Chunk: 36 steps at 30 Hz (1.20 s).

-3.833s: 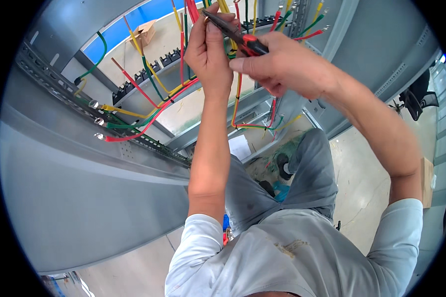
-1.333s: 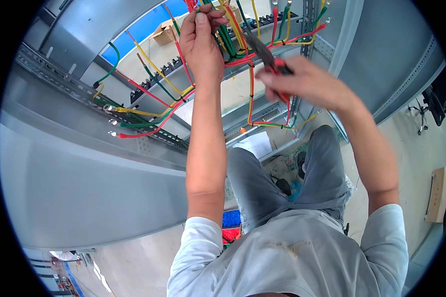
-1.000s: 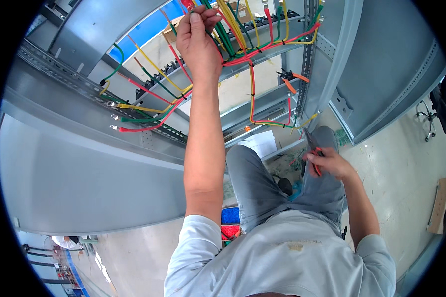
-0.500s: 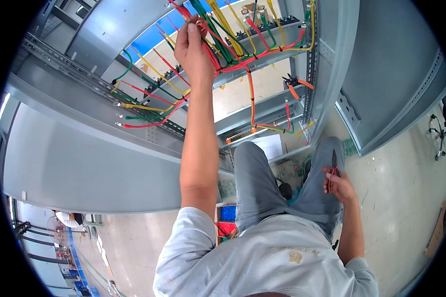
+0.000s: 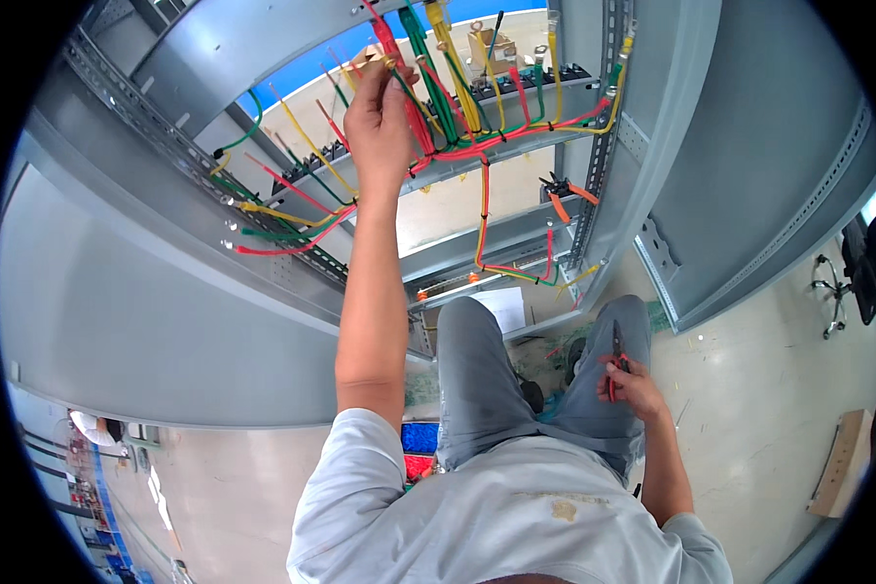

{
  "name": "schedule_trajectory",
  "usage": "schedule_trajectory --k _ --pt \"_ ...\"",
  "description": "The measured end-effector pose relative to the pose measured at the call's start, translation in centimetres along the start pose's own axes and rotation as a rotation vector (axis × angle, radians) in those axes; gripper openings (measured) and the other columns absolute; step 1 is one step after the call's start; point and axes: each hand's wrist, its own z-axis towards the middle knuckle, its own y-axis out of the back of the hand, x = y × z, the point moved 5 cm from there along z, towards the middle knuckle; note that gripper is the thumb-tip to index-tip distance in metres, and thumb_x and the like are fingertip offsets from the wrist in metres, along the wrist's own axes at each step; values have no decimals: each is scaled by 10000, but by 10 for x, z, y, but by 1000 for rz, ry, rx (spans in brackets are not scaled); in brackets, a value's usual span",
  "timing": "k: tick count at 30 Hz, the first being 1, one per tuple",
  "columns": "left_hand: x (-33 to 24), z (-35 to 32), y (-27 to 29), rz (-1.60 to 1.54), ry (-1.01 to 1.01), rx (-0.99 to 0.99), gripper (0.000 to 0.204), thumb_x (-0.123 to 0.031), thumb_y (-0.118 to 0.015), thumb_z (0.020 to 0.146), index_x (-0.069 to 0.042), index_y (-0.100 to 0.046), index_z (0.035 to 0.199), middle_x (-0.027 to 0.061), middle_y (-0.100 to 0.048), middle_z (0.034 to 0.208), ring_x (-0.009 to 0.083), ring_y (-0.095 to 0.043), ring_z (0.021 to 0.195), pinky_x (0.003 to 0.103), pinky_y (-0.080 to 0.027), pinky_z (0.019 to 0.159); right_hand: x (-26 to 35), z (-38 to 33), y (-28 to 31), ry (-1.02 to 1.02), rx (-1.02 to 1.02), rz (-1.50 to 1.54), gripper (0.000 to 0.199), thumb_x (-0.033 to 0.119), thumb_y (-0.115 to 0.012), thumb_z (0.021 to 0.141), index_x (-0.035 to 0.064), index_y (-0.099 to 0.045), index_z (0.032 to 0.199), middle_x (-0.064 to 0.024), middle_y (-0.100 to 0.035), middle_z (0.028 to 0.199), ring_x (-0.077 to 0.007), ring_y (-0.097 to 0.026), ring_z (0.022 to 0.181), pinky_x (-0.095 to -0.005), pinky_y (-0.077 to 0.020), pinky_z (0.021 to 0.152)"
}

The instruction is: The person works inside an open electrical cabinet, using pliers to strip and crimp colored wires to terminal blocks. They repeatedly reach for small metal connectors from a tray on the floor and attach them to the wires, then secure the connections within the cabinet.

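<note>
My left hand [image 5: 378, 122] reaches up into the open cabinet with its fingers pinched on a wire [image 5: 391, 64] with a copper-coloured end. The fingers partly hide that wire, so its colour is hard to make out. Just right of the hand rise a red bundle [image 5: 414, 117], a green bundle [image 5: 434, 83] and a yellow bundle [image 5: 457, 73] of wires. Low on the right, my right hand [image 5: 637, 389] rests by my thigh, closed on red-handled pliers [image 5: 617, 362] whose dark jaws point upward.
Orange-handled cutters [image 5: 571, 198] rest on a rail at the cabinet's right. Red, yellow and green wires [image 5: 302, 216] with lugs stick out leftward. A large grey door panel [image 5: 165, 302] stands at left, another [image 5: 788, 146] at right. A white paper [image 5: 501, 310] lies low inside the frame.
The whole view has shifted, so the cabinet's upper part shows more. My left hand remains pinched among the wires, a little lower in the picture. The pliers stay in my right hand.
</note>
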Motion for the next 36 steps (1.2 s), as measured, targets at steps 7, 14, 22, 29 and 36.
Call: schedule_trajectory --k 7,14,22,29,36 --pt "-3 -6 4 -173 29 35 352 -80 -594 1004 43 -613 1334 130 -738 1156 159 -674 1076 291 -507 939 9 6 -35 16 87 -167 440 293 -621 1034 -11 -581 1349 -61 -698 910 -155 -657 787 -282 -513 680" --pt "-1 -5 1 -251 113 1 246 -126 -636 1018 45 -650 1194 108 -739 1045 156 -699 1003 287 -531 903 89 2 -105 304 6 -672 466 353 -623 1020 21 -626 1347 -24 -679 894 -96 -609 843 -258 -487 763" --pt "2 -4 -1 -505 178 77 242 -180 -643 1030 13 -666 1173 83 -726 1031 144 -680 983 279 -506 911 267 -17 -243 514 532 -497 439 343 -560 1062 -4 -610 1327 -43 -723 956 -87 -625 874 -244 -483 676" --pt "0 -5 2 -623 180 132 248 -180 -643 1033 -33 -657 1231 50 -709 1083 130 -647 1006 298 -507 934 342 -10 -291 463 673 -299 433 350 -547 1065 -18 -599 1288 -124 -720 1010 -243 -735 945 -400 -609 836" --pt "4 -6 -5 -778 207 140 243 -150 -632 1028 -31 -664 1238 19 -689 1086 102 -599 948 259 -490 864 358 5 -287 431 670 -248 430 317 -509 1082 -45 -593 1298 -131 -702 961 -254 -737 847 -401 -621 810"
